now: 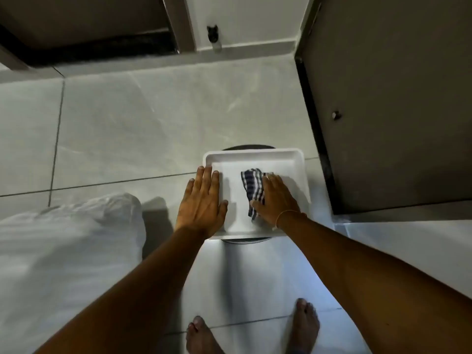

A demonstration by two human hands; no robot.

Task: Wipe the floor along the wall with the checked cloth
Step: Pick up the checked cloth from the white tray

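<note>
Already your right hand (277,198) presses the checked cloth (252,191) flat into the white tray (255,155); your left hand (203,204) lies open on its left rim, wall (245,19) far ahead.

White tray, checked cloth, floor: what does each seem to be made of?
White tray: probably plastic, smooth and matte, with a rounded moulded rim. Checked cloth: woven fabric, soft and creased under the right hand. Floor: large glossy tiles, likely ceramic or stone, with grout lines and reflections.
</note>
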